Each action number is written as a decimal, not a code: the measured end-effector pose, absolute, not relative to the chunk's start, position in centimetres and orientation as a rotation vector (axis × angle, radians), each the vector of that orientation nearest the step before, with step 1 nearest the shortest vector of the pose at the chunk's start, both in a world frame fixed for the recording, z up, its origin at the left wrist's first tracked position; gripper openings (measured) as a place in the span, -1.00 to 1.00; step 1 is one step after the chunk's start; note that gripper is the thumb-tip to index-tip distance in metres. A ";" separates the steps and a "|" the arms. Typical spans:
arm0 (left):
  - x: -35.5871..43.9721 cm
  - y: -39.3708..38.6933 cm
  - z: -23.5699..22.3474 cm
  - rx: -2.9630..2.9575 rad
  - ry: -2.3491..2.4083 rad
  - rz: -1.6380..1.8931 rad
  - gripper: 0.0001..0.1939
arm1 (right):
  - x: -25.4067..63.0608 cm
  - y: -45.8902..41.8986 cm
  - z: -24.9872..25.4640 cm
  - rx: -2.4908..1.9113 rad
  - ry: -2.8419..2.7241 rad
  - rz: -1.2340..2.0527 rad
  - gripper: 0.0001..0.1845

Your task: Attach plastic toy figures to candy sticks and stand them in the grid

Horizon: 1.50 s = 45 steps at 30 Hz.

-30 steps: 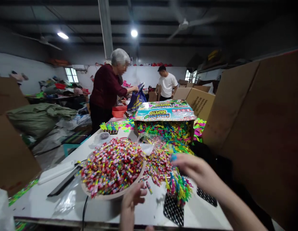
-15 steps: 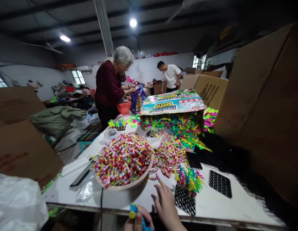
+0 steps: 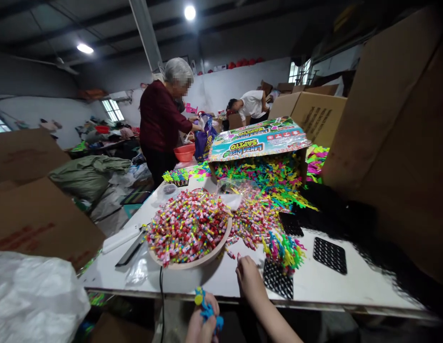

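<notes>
My left hand (image 3: 203, 324) is below the white table's (image 3: 314, 286) front edge, closed around a small blue plastic toy with a yellow tip (image 3: 204, 307). My right hand (image 3: 250, 278) rests on the table edge with its fingers curled, next to a loose wrapped candy (image 3: 230, 254); whether it holds anything is hidden. Just right of it a black perforated tray (image 3: 278, 283) carries a cluster of colourful plastic toys (image 3: 285, 250). A round basin (image 3: 191, 228) heaped with wrapped candies stands just beyond my hands.
A printed carton (image 3: 259, 138) spills neon plastic pieces over the table's far end. Another black tray (image 3: 330, 255) lies to the right. Big cardboard boxes (image 3: 396, 133) wall the right; a box (image 3: 35, 214) and white bag (image 3: 32, 300) sit left. Two people (image 3: 162, 124) work behind.
My right hand drew back from the toy pile to the table's front edge. My left hand dropped below the edge and now grips the blue toy. The view shifted left and up.
</notes>
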<state>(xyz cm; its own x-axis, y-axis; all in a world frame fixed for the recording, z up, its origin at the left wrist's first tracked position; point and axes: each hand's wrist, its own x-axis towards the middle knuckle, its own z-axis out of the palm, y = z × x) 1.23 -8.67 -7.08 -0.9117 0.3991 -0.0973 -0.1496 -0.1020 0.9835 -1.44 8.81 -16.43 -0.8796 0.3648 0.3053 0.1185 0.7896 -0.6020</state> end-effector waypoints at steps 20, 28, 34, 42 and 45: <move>-1.0 -4.6 1.5 0.207 1.833 2.385 -0.68 | 5.8 8.1 -0.1 0.035 -2.081 1.779 -0.68; -0.1 -4.5 2.2 0.373 1.798 2.316 -0.76 | 5.0 8.1 0.9 0.008 -1.906 1.943 -0.75; 0.1 -4.3 2.7 0.535 1.972 2.139 -0.80 | 5.3 8.0 1.6 -0.108 -1.745 1.985 -0.72; 0.5 -5.1 2.4 0.941 2.378 1.649 -0.81 | 6.3 8.4 3.0 -0.231 -1.657 2.092 -0.76; 0.4 -5.1 2.4 1.134 2.408 1.525 -0.82 | 6.0 8.6 2.4 -0.053 -1.636 2.061 -0.82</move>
